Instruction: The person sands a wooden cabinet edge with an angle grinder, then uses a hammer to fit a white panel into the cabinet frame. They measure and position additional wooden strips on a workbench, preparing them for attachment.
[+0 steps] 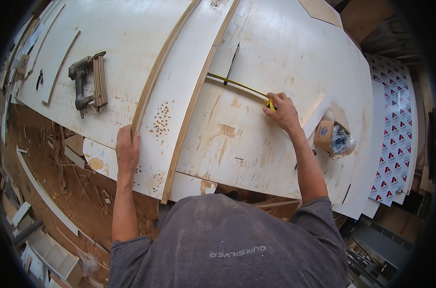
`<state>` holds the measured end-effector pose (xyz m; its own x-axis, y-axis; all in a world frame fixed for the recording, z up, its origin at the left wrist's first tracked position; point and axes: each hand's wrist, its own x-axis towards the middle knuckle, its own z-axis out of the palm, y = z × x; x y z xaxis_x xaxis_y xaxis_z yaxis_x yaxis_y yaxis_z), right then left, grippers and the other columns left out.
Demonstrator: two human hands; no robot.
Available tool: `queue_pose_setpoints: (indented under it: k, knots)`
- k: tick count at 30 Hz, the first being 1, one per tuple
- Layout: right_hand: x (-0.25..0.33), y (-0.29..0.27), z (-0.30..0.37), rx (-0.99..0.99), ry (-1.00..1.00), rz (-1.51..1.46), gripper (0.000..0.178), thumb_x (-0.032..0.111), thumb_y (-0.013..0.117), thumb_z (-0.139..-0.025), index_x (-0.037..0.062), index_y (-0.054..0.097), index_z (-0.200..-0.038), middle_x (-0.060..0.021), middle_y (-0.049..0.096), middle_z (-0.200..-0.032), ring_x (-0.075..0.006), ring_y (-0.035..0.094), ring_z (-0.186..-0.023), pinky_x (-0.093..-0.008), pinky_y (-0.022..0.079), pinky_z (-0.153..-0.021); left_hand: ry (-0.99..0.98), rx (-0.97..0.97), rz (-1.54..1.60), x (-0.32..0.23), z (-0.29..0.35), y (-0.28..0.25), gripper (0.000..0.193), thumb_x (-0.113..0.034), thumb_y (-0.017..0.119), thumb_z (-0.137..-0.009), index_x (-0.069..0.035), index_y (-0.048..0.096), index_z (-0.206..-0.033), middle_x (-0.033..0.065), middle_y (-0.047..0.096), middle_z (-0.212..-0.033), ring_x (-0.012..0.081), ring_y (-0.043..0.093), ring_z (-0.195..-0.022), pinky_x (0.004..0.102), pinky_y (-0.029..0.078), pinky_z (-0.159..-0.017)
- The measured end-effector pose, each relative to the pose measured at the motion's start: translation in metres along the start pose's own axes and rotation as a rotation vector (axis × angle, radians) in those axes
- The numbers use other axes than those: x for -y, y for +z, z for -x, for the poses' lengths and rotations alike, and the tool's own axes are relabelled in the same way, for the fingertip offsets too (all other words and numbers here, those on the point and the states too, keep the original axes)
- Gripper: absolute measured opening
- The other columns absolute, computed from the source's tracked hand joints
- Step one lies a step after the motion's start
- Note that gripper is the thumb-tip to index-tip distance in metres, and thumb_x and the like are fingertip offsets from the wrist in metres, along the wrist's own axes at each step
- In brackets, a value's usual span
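Observation:
My right hand (283,114) is closed round a yellow and black tape measure (271,104). Its yellow blade (239,86) stretches left to the right wooden edge strip (194,103) of a long white panel (172,79). At the panel's left side, my left hand (127,150) grips the near part of the other wooden strip (153,79), thumb on the inner side and fingers outside. A dark, slender pointed tool (232,63) lies beyond the blade, its near end by it. Small brown specks or holes dot the panel.
A nail gun (87,81) lies on the white worktop (256,144) at left, near pliers (39,79) and thin strips. To the right are an open cardboard box (325,136) with a plastic bag and patterned sheets (395,129). Wood scraps litter the floor (83,182).

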<state>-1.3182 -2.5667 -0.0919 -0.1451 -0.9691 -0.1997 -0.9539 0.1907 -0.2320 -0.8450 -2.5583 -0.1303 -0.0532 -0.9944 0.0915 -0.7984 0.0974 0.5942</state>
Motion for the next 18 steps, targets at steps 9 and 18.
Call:
queue_pose_setpoints:
  k: [9,18]
  knots:
    - [0.0002,-0.0019,-0.0026,-0.015,-0.013,0.004,0.047,0.033,0.068,-0.080,0.0153,0.060,-0.123,-0.0093,0.058,-0.114,-0.0282,0.056,-0.107,-0.0380,0.047,-0.093,0.010,0.033,-0.019,-0.0002,-0.0030,-0.0005,0.025,-0.010,0.056,-0.091,0.001,0.052,-0.113,0.0204,0.055,-0.105,0.0391,0.053,-0.098,0.0450,0.044,-0.086]
    - [-0.0034,0.0008,-0.0030,-0.040,-0.048,-0.014,0.045,0.032,0.068,-0.078,0.0171,0.060,-0.120,-0.0099,0.059,-0.113,-0.0310,0.057,-0.104,-0.0410,0.048,-0.090,0.057,0.003,0.023,0.0004,-0.0020,-0.0008,0.025,-0.006,0.057,-0.088,0.002,0.052,-0.112,0.0215,0.056,-0.103,0.0398,0.054,-0.097,0.0452,0.044,-0.085]
